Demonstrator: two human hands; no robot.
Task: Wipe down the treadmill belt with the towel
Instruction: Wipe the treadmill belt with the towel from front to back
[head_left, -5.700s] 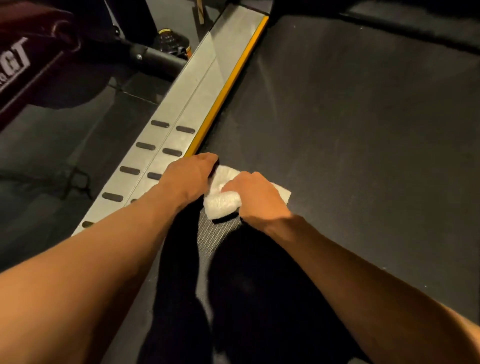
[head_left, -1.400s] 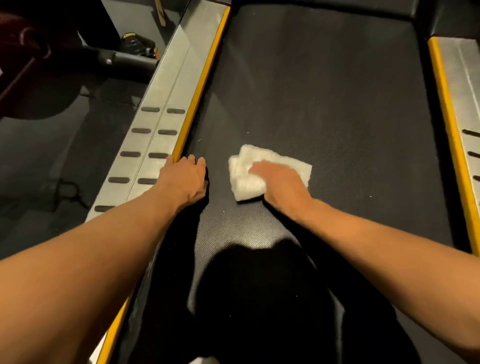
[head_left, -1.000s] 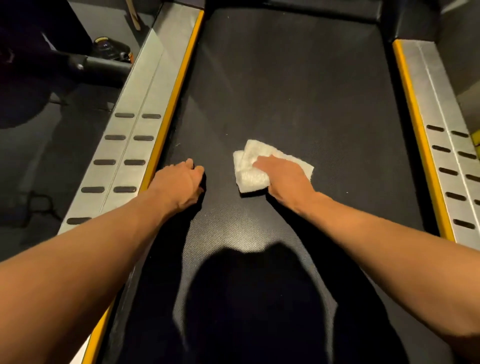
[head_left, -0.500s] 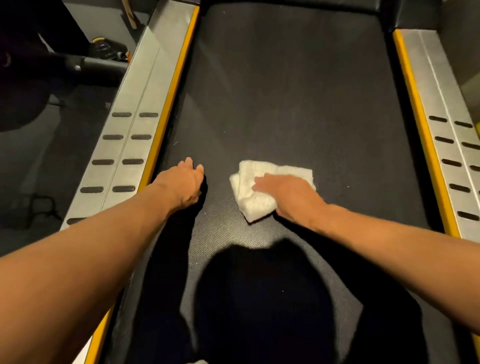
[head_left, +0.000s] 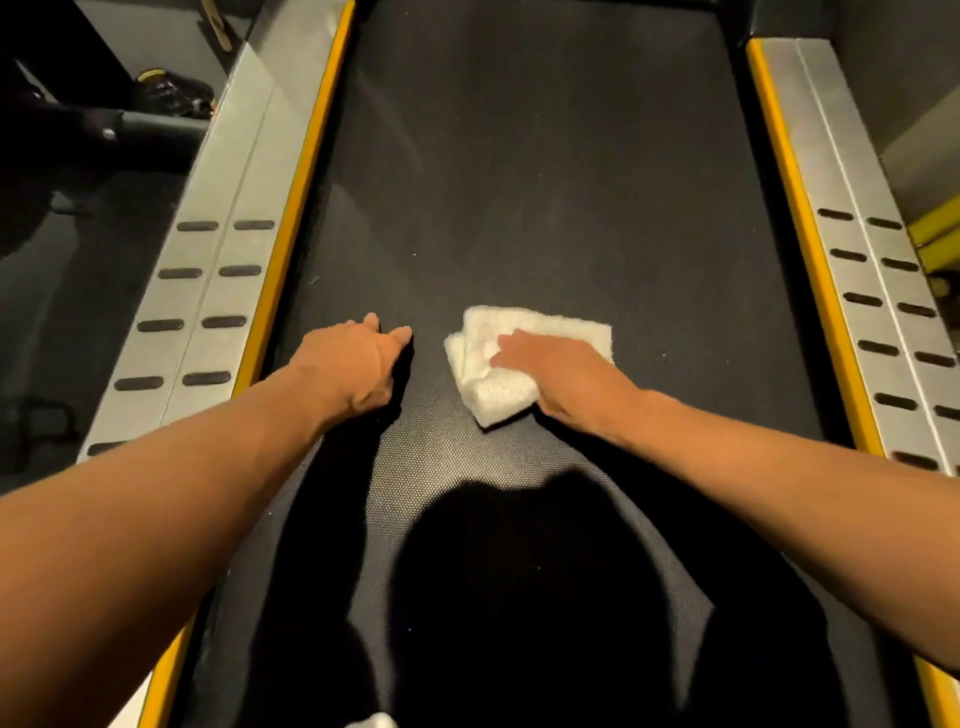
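A folded white towel (head_left: 485, 358) lies on the black textured treadmill belt (head_left: 545, 171), near its middle. My right hand (head_left: 563, 376) presses flat on the towel's right half with straight fingers pointing left. My left hand (head_left: 353, 364) rests on the belt a short way left of the towel, fingers pointing forward, holding nothing. My own dark shadow covers the belt below the hands.
Silver side rails with dark slots and yellow inner strips flank the belt, the left rail (head_left: 218, 270) and the right rail (head_left: 862, 260). A dark machine part (head_left: 130, 140) lies on the floor beyond the left rail. A yellow frame (head_left: 935, 234) shows at the far right.
Over the last seconds the towel and my right hand moved from the belt's left edge toward its middle. In the last half second the towel barely shifted. My left hand stayed on the belt.
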